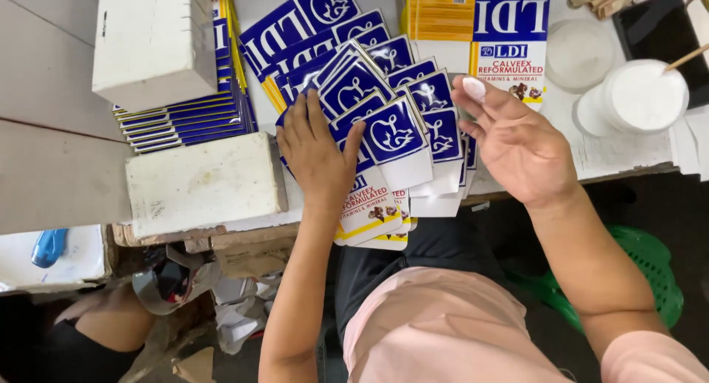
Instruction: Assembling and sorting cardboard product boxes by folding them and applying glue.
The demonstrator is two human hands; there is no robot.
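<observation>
A: Position of the flat cartons (384, 124)?

B: Fanned overlapping on the table (628, 154), blue flaps uppermost, long axes running from the near edge up and away, the near ends overhanging that edge.

A: Hands?

B: Left hand (319, 150) lies flat on the fan, fingers spread, pressing, gripping nothing. Right hand (517, 143) hovers just right of the fan, open, palm up, white paste on one fingertip (473, 87).

A: Surroundings?

B: White paste tub (641, 96) to the right; white block (203, 183) left; stacked cartons (185, 117) beyond it.
</observation>
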